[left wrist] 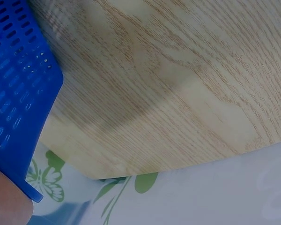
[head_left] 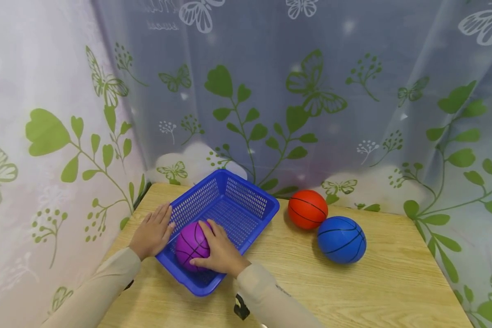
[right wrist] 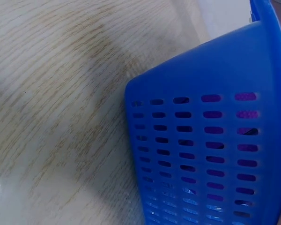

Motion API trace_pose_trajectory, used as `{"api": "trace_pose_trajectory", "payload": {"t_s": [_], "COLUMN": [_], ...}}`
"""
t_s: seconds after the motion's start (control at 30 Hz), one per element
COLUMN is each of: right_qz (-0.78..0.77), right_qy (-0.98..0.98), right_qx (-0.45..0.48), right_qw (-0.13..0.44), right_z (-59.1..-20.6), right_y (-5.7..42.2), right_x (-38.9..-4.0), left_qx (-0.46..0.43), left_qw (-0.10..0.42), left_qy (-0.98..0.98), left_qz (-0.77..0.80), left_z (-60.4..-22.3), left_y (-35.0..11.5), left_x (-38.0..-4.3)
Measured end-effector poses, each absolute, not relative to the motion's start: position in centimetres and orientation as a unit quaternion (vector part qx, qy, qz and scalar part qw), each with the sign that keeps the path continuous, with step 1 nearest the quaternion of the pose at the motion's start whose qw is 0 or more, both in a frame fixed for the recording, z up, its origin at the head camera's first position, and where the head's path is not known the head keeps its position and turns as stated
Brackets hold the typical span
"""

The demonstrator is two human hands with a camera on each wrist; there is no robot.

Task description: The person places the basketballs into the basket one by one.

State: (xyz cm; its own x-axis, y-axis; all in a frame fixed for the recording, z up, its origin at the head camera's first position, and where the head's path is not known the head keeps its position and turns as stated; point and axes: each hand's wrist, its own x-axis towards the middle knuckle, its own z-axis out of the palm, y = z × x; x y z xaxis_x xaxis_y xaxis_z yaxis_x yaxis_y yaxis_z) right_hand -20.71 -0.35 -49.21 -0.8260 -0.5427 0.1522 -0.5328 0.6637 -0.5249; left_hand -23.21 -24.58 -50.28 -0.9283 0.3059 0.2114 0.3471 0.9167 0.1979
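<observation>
A small purple basketball point(head_left: 187, 244) with black lines sits inside the near end of the blue plastic basket point(head_left: 254, 239). My right hand point(head_left: 222, 251) grips this ball from its right side, thumb at the front and fingers over the top. On the basket's left rim rests my left hand point(head_left: 153, 231), its fingers straight and pointing away from me. Through the slots of the basket wall point(right wrist: 267, 140), purple shows in the right wrist view. The left wrist view catches the basket's outer side point(left wrist: 42, 93) and a bit of the left hand point(left wrist: 9, 199).
To the right of the basket, a red ball point(head_left: 307, 209) and a blue ball point(head_left: 341, 240) stand close together on the wooden table point(head_left: 393, 278). A curtain point(head_left: 262, 91) printed with leaves and butterflies hangs behind the table and along its sides.
</observation>
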Motion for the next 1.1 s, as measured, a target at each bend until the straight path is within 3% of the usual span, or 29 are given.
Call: {"api": "trace_pose_trajectory", "payload": {"t_s": [0.5,0.83,1.1], "right_qz": [-0.335,-0.358,-0.351], "right_qy": [0.897,0.906,0.921], "right_qx": [-0.284,-0.224,-0.170], "right_qw": [0.043,-0.020,-0.020], "right_z": [-47.5,-43.9,-42.7], "right_y": [2.1,9.5,16.1], "right_x": [-20.8,-23.4,-24.1], "left_qx": [-0.169,-0.168,-0.165], "left_qw": [0.083,0.076,0.076], "left_qy": [-0.974,-0.976,-0.977], "left_qz": [-0.122,-0.115,-0.113], "left_z": [-50.3,-49.8,-49.7], "left_y": [-24.5,-24.5,-24.4], "left_x": [-23.1,-23.1,-22.9]}}
